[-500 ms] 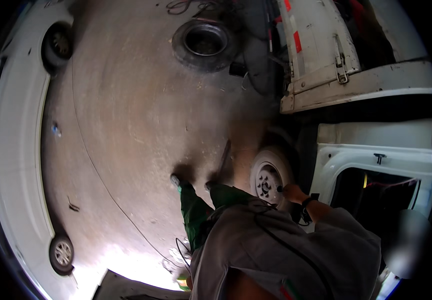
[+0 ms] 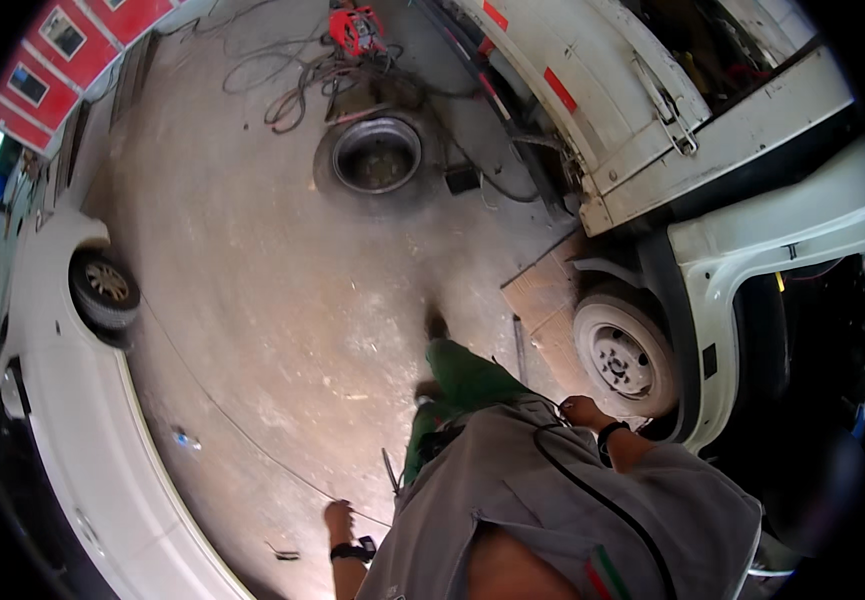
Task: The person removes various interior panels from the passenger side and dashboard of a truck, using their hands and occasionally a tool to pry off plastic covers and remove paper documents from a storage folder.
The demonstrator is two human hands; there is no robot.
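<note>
My left hand (image 2: 337, 518), with a dark band at the wrist, hangs beside my grey-clad body over the concrete floor, fingers loosely bent and apparently holding nothing. My right hand (image 2: 580, 410), also banded, is beside my waist, fingers curled; what they hold, if anything, is too small to make out. A black cord (image 2: 632, 525) runs down my clothing. To the right of that hand is the white truck's wheel (image 2: 617, 365), with cardboard (image 2: 542, 290) lying beside it. My green-trousered leg (image 2: 467, 375) is in mid-step, the shoe blurred.
A white car (image 2: 102, 440) lines the left. A loose tyre with rim (image 2: 376, 154) lies ahead, near tangled hoses (image 2: 292, 100) and a red machine (image 2: 352, 30). The truck bed (image 2: 652, 150) and open cab doorway (image 2: 712, 330) are on the right. Red panels (image 2: 62, 40) stand at upper left.
I have stepped and turned, so more of the room ahead shows. My right hand has moved away from the truck wheel. My left hand has come into view.
</note>
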